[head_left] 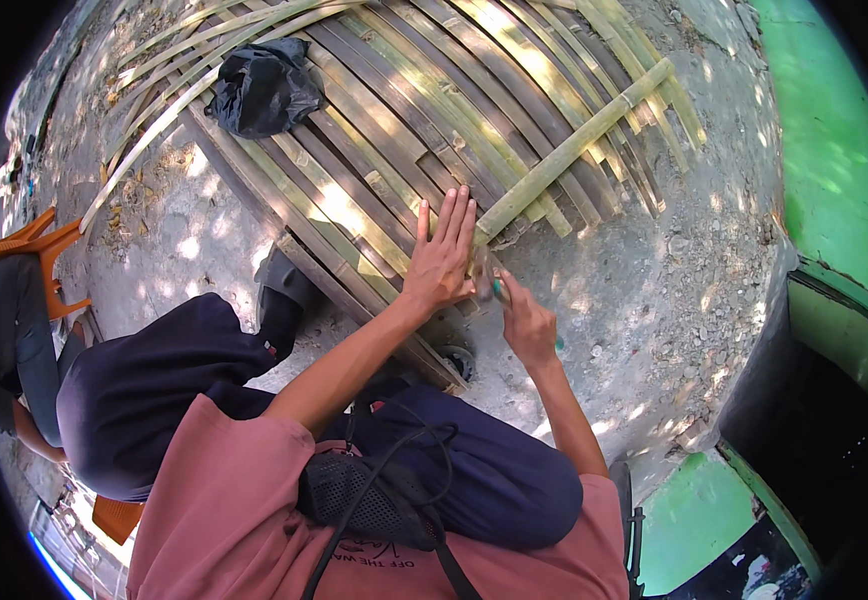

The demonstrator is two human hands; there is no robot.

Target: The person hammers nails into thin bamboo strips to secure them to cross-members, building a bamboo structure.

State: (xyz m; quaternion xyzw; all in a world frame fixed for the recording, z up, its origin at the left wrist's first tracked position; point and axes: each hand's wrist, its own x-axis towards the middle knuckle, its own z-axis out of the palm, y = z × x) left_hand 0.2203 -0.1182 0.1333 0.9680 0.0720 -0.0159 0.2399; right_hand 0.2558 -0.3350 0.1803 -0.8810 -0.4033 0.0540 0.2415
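Observation:
My left hand (441, 250) lies flat on the near end of a slatted panel of bamboo strips (384, 120), fingers stretched out and pressing on the strips. Close beside it, my right hand (530, 325) is wrapped round the green handle of a hammer (485, 277). The hammer's metal head is smeared by motion and sits near my left thumb, at the panel's edge. A thicker bamboo crosspiece (584, 145) lies across the strips, its near end just beyond my fingertips. Whatever lies right under the hammer head is hidden.
A crumpled black plastic bag (266, 87) rests on the panel's left part. Loose long bamboo strips (159, 120) curve at the far left. An orange plastic stool (49, 250) stands left, beside another person's leg (34, 340). A green wall (834, 150) bounds the right side.

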